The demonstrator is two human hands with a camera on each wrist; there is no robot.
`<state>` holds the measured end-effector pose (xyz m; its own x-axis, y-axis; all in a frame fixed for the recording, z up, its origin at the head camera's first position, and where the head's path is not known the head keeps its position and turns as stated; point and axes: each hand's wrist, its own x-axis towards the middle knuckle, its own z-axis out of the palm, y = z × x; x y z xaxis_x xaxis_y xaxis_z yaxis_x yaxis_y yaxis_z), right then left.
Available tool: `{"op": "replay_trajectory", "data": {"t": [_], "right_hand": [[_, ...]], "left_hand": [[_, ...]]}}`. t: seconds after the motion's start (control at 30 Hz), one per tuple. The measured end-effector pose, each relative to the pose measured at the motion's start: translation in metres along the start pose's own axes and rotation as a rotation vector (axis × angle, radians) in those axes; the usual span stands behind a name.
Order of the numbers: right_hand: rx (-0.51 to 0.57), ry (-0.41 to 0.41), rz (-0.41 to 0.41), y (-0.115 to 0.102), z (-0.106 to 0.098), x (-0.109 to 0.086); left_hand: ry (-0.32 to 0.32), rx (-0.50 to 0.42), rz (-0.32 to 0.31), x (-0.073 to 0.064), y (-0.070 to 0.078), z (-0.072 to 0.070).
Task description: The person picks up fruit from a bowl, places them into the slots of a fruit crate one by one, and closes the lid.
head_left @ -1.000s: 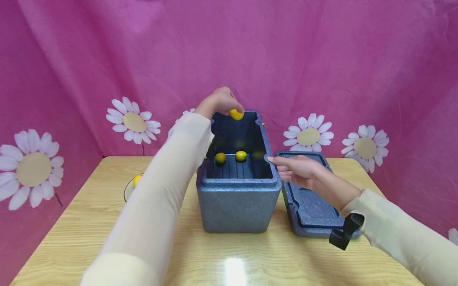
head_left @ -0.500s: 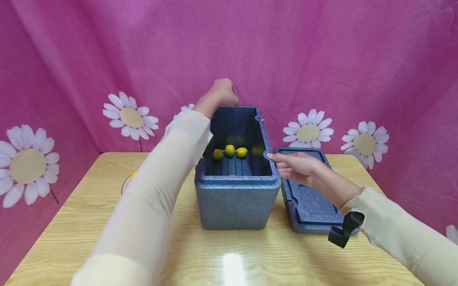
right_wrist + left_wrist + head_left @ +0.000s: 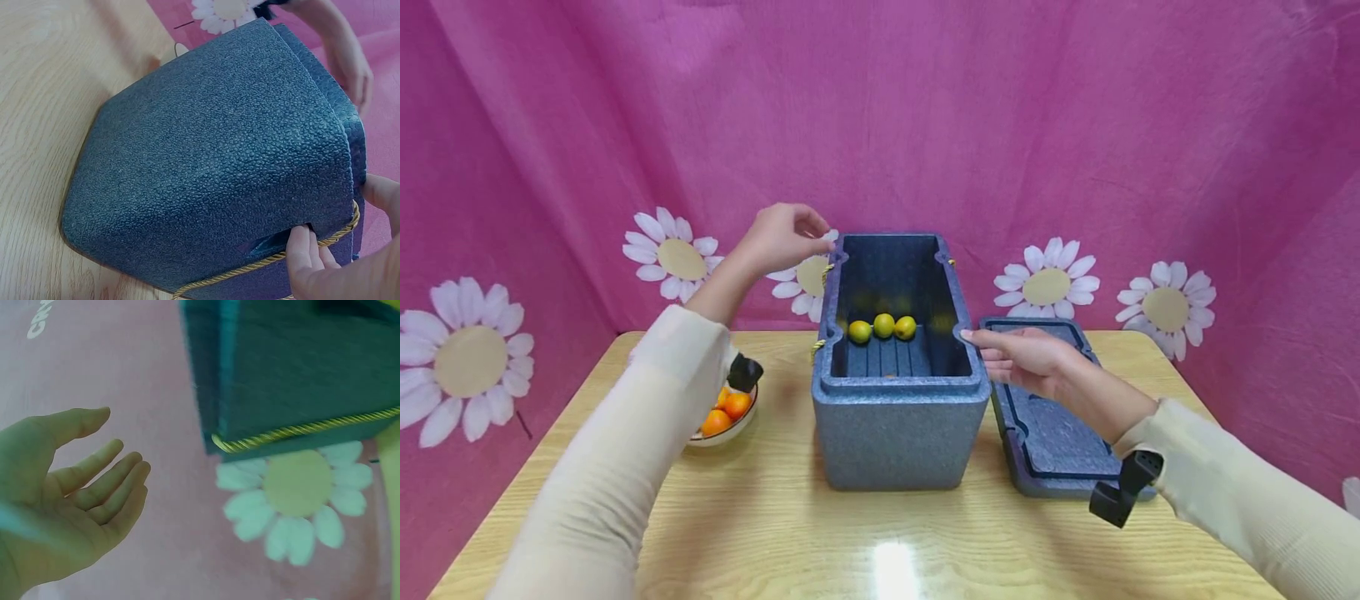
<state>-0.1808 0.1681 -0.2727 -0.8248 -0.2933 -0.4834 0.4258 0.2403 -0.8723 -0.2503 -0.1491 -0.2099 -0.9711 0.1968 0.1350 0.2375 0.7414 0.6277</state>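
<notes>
A dark grey foam box (image 3: 891,442) stands uncovered on the table. Three yellow citrus fruits (image 3: 883,326) lie in a row on its ribbed floor, and a sliver of orange shows at the near wall. My right hand (image 3: 1030,354) grips the box's right side, the thumb on the rim; in the right wrist view the fingers (image 3: 301,250) reach into a side slot beside a gold cord (image 3: 250,267). My left hand (image 3: 786,237) hovers near the far left corner of the rim, its fingers loosely bent. Nothing lies in its palm in the left wrist view.
On the left, a bowl (image 3: 730,435) holds several orange fruits (image 3: 717,422), partly hidden by my left sleeve and wrist camera. The box's lid (image 3: 1063,433) lies right of the box, below my right forearm. A pink flowered cloth (image 3: 880,108) hangs behind the table.
My left hand has let a yellow fruit drop into the box and drawn back left, off the opening. The bowl has come into fuller view. My right hand stays at the rim.
</notes>
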Motion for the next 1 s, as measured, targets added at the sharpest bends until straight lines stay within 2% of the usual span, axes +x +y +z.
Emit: {"op": "replay_trajectory", "data": {"t": [0.2, 0.43, 0.67, 1.0], "right_hand": [[-0.010, -0.004, -0.004, 0.001, -0.001, 0.000], [-0.003, 0.004, -0.005, 0.001, 0.000, -0.001], [0.008, 0.001, -0.006, 0.002, -0.002, -0.001], [0.021, 0.016, 0.008, 0.001, 0.000, 0.000]], "left_hand": [[0.009, -0.069, -0.029, -0.035, -0.045, 0.000], [0.033, -0.071, -0.067, -0.062, -0.091, 0.002], [0.037, -0.049, -0.124, -0.081, -0.122, 0.007], [-0.002, 0.023, -0.178, -0.101, -0.151, 0.015]]}}
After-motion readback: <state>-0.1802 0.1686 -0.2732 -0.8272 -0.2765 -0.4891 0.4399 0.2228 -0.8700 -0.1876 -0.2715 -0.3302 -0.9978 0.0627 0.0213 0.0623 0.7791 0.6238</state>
